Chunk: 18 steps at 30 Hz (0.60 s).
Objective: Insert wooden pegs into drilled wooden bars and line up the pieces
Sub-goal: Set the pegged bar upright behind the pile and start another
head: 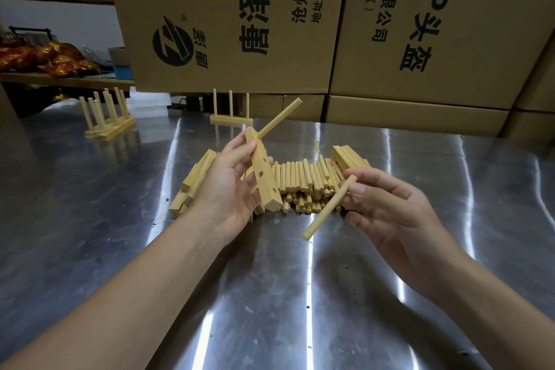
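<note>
A person's left hand (pixel 229 189) curls round a drilled wooden bar (pixel 263 177), holding it tilted above a shiny metal table (pixel 270 294). 1 peg (pixel 279 119) already sits in the hole at the bar's far end; at least 2 holes below it are open. The right hand (pixel 390 213) pinches a second peg (pixel 330 207) near its upper end between thumb and fingertips, close to the bar but not touching it. Behind both hands lies a pile of loose pegs (pixel 306 183), flanked by stacked bars (pixel 195 180). Finished pieces (pixel 231 119) stand further back by cardboard boxes (pixel 240 24). The second peg looks light, stiff and smooth, so it could slip; a grip nearer its middle would likely steady it for a snug hole
</note>
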{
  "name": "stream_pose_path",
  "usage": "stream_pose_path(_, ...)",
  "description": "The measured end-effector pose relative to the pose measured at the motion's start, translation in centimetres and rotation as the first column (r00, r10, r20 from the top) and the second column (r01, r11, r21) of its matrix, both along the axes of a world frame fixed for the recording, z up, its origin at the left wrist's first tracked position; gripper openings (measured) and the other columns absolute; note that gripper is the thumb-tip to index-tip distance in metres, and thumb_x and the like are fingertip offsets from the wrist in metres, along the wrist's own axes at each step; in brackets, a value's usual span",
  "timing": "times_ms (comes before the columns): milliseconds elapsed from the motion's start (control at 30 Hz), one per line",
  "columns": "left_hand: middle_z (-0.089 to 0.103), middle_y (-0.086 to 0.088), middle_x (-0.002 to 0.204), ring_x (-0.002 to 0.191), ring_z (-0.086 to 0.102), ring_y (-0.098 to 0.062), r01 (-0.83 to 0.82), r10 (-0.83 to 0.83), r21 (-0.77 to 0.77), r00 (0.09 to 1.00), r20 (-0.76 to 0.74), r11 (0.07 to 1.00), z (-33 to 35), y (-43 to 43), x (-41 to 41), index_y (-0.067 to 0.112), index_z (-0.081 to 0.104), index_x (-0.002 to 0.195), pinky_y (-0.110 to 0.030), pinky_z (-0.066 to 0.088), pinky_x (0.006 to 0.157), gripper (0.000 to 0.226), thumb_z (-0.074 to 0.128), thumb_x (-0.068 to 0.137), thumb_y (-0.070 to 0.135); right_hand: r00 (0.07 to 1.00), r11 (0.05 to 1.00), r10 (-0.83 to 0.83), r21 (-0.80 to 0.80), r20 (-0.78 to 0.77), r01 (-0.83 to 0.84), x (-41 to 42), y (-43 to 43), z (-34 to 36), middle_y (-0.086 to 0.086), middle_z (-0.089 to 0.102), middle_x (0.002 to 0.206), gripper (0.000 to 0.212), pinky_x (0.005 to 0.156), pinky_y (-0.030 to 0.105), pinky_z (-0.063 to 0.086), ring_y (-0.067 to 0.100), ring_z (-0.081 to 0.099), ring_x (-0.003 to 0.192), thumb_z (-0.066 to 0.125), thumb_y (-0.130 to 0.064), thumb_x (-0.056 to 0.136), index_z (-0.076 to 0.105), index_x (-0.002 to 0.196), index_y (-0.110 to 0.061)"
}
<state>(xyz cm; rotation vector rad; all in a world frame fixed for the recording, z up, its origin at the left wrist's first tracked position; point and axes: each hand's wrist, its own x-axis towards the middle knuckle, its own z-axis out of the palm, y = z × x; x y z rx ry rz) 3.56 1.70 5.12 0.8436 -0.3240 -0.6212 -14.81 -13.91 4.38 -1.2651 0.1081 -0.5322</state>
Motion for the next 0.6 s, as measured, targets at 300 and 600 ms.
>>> stream_pose_path(300, 0.07, -0.002, 0.103, 0.076, 0.072, -0.013, 0.028, -0.028, -0.005, 0.999, 0.02, 1.0, -0.28, -0.23, -0.04, 0.031, 0.066, 0.141, -0.032, 0.059, 0.06, 0.041, 0.065, 0.102, 0.021, 0.998, 0.997, 0.06, 0.053, 0.027, -0.061, -0.15, -0.13, 0.25, 0.006, 0.073, 0.102, 0.029, 0.073, 0.023, 0.056, 0.012, 0.069, 0.085, 0.079, -0.017, 0.085, 0.078, 0.114, -0.011)
stream_pose_path(600, 0.069, -0.001, 0.101, 0.076, 0.072, -0.013, 0.049, -0.049, 0.003, 0.998, 0.049, 0.999, -0.48, -0.34, -0.1, 0.032, 0.065, 0.142, -0.031, 0.058, 0.058, 0.042, 0.066, 0.102, 0.022, 0.999, 0.99, 0.023, 0.139, 0.045, -0.029, -0.21, 0.14, 0.89, 0.003, 0.073, 0.1, 0.021, 0.066, 0.022, 0.056, 0.01, 0.069, 0.081, 0.073, -0.016, 0.086, 0.079, 0.106, -0.016)
